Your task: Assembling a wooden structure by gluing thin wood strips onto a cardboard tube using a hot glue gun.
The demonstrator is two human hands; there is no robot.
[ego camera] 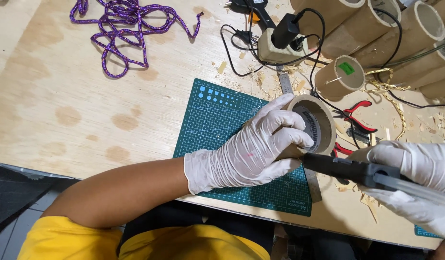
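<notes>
Yellow shirt and my bare left forearm filled the bottom of the head view, running up to my gloved left hand [249, 151]. Its fingers [292, 137] were curled and pressed around the near side of a cardboard tube [323, 123], holding it steady over the right part of the green cutting mat [212, 120]. The tube lay on its side, open end tipped up toward the camera, long axis running down and toward me under my palm, with a striped label showing inside its mouth.

My right hand [415, 168], also gloved, was wrapped shut around a black glue gun [347, 168]. The gun pointed left, long axis nearly level, and its nozzle sat right at the lower outside edge of the tube, just under my left fingertips. Touching or only just beside, I couldn't tell. So the tube lay to the left of the right hand and a bit farther from me, and the left hand was the one actually on it.

A steel ruler [313, 185] ran under the tube and out past the mat's edge. Red-handled pliers [359, 115] lay on the desk [63, 96] just right of the tube, in a mess of wood shavings. Farther back were more cardboard tubes [340, 77], a power strip [280, 48] with a black adapter plugged in, and a purple rope [126, 29] well off to the left.
</notes>
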